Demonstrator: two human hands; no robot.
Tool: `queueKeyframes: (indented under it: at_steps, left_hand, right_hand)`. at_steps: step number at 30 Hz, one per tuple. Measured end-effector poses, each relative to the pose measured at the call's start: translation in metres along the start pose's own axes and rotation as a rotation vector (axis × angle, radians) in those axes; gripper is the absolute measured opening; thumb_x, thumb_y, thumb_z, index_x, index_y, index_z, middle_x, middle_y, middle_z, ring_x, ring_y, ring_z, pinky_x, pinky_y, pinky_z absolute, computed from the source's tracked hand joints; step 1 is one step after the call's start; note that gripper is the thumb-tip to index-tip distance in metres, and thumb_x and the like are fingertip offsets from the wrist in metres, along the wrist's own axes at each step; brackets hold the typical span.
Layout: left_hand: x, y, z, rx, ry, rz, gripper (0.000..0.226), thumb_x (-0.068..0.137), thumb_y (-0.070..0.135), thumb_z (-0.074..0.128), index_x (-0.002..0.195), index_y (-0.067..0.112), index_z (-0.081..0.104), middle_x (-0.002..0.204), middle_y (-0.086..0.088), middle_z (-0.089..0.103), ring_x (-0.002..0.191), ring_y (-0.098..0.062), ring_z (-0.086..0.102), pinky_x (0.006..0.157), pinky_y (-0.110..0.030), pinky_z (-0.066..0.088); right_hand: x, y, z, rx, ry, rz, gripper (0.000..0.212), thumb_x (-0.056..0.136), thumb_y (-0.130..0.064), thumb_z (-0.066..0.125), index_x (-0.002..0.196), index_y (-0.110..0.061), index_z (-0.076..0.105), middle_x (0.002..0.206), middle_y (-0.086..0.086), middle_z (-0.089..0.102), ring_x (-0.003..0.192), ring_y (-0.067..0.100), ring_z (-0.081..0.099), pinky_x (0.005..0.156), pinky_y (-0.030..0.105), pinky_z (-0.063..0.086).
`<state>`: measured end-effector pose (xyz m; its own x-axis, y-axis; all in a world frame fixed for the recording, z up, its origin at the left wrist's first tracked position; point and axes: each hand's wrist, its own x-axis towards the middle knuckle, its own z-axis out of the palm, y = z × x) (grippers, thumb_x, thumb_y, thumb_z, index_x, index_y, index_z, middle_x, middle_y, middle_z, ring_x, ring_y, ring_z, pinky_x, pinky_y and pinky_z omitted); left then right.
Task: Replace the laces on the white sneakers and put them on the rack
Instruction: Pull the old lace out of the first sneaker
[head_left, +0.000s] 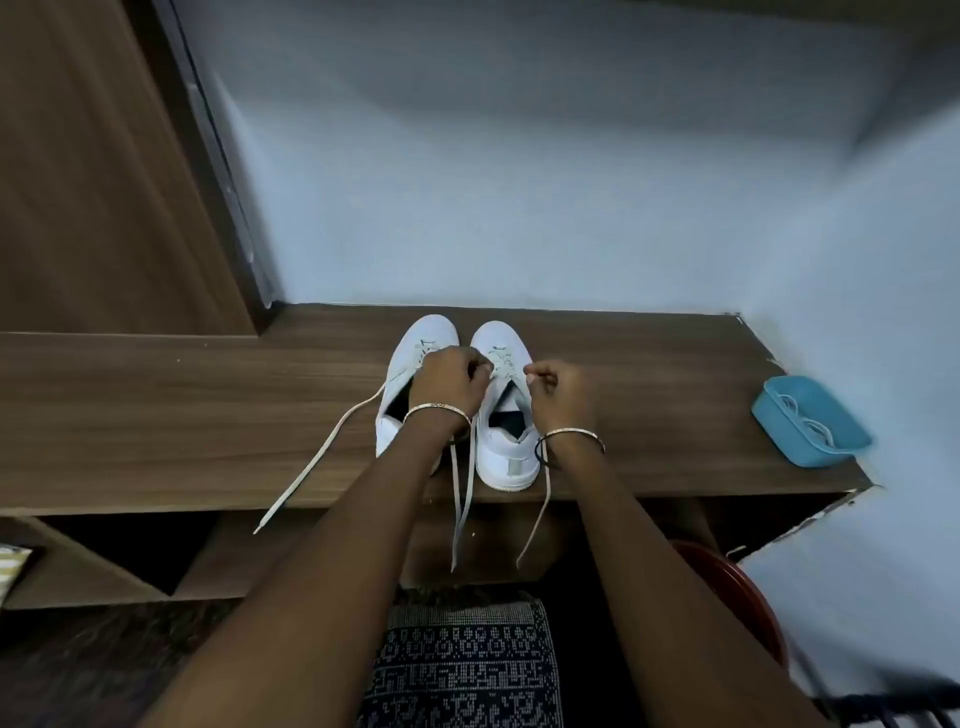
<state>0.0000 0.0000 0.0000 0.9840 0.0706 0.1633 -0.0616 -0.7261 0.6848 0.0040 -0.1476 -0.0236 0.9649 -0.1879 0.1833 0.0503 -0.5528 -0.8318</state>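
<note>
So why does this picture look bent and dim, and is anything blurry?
Head view: wide lens bows the wooden shelf; light is dim, bluish; the blue tray at right is smeared; the white sneakers, and the left hand and right hand at the lace, look fairly sharp.

Pale wall (519, 156), wooden shelf top (156, 415), patterned mat (462, 670).
</note>
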Motion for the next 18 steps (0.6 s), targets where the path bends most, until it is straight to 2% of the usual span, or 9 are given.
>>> queueKeyframes:
  at_steps: [2, 4, 6, 9, 13, 18]
  left_hand:
    - [0.008, 0.002, 0.007, -0.032, 0.005, -0.012, 0.018, 0.093, 0.023, 0.064, 0.097, 0.013, 0.079, 0.094, -0.008, 0.077, 0.091, -0.027, 0.069, 0.079, -0.034, 0.053]
    - [0.012, 0.006, 0.016, -0.036, -0.022, -0.036, 0.016, 0.091, 0.025, 0.067, 0.095, 0.015, 0.08, 0.09, -0.007, 0.077, 0.088, -0.026, 0.069, 0.076, -0.032, 0.052]
    - [0.016, 0.005, 0.024, -0.034, -0.035, -0.05, 0.015, 0.089, 0.03, 0.071, 0.094, 0.018, 0.08, 0.088, -0.004, 0.076, 0.086, -0.023, 0.069, 0.074, -0.03, 0.052]
    - [0.019, 0.003, 0.029, 0.012, 0.019, -0.084, 0.013, 0.086, 0.033, 0.074, 0.092, 0.022, 0.08, 0.088, -0.002, 0.076, 0.087, -0.022, 0.069, 0.073, -0.03, 0.053]
    - [0.021, 0.001, 0.033, 0.092, 0.032, -0.036, 0.014, 0.091, 0.03, 0.069, 0.095, 0.022, 0.08, 0.09, -0.006, 0.076, 0.091, -0.028, 0.068, 0.076, -0.035, 0.053]
    - [0.02, -0.003, 0.038, 0.209, 0.058, 0.037, 0.016, 0.096, 0.03, 0.061, 0.099, 0.021, 0.074, 0.093, -0.006, 0.074, 0.094, -0.032, 0.066, 0.079, -0.04, 0.05]
  right_hand:
    - [0.011, 0.003, 0.003, -0.006, -0.022, 0.015, 0.022, 0.095, -0.003, 0.058, 0.107, -0.008, 0.075, 0.104, 0.008, 0.075, 0.095, 0.022, 0.069, 0.082, 0.027, 0.05]
    - [0.019, 0.004, 0.006, -0.044, -0.055, 0.016, 0.023, 0.094, -0.004, 0.059, 0.107, -0.01, 0.077, 0.106, 0.008, 0.076, 0.097, 0.024, 0.069, 0.088, 0.033, 0.053]
    - [0.026, 0.007, 0.009, -0.065, -0.108, -0.005, 0.022, 0.092, -0.003, 0.061, 0.102, -0.011, 0.079, 0.103, 0.008, 0.077, 0.094, 0.024, 0.071, 0.089, 0.036, 0.055]
    - [0.033, 0.009, 0.003, -0.026, -0.17, -0.024, 0.019, 0.09, 0.001, 0.063, 0.098, -0.006, 0.079, 0.098, 0.011, 0.077, 0.091, 0.024, 0.072, 0.088, 0.034, 0.056]
    - [0.037, 0.013, -0.008, -0.012, -0.248, -0.062, 0.014, 0.088, -0.002, 0.071, 0.099, -0.005, 0.079, 0.097, 0.01, 0.078, 0.089, 0.02, 0.073, 0.084, 0.028, 0.056]
    - [0.042, 0.013, -0.005, -0.114, -0.246, -0.144, 0.004, 0.084, -0.012, 0.076, 0.086, -0.013, 0.08, 0.084, 0.001, 0.077, 0.077, 0.018, 0.072, 0.078, 0.039, 0.058]
